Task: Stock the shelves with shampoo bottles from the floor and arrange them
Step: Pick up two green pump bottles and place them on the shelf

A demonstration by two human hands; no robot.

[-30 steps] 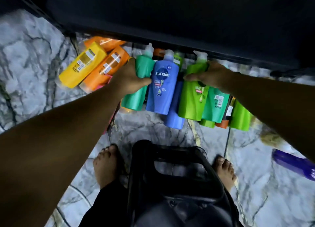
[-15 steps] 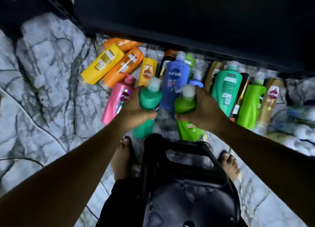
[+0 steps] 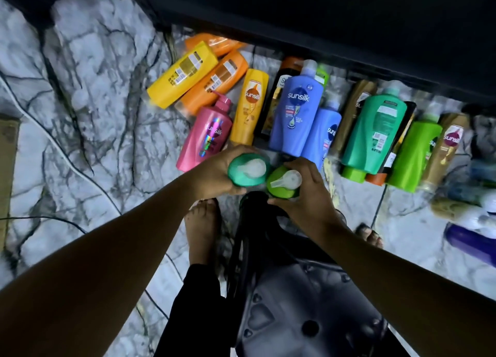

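My left hand (image 3: pixel 214 172) grips a teal pump bottle (image 3: pixel 248 169), seen from its white pump top. My right hand (image 3: pixel 308 195) holds a lime green pump bottle (image 3: pixel 283 185) right beside it. Both bottles are upright and lifted off the floor, above my knees. Several shampoo bottles lie on the marble floor (image 3: pixel 94 93) beyond my hands: a pink one (image 3: pixel 205 134), a yellow one (image 3: pixel 251 107), a big blue one (image 3: pixel 298 109), a teal one (image 3: pixel 373 131) and a green one (image 3: pixel 413 155). The dark shelf unit (image 3: pixel 322 15) looms above them.
A black plastic stool (image 3: pixel 303 289) stands under me between my bare feet. Yellow (image 3: pixel 182 74) and orange bottles (image 3: pixel 217 80) lie at the left of the pile. A purple bottle (image 3: pixel 469 242) lies at the right. Thin cables (image 3: pixel 67 163) cross the floor on the left.
Both hands took a bottle from the pile and drew it up and back toward me. The bottles turned upright, pump tops facing the camera. The view rose, showing more of the pile.
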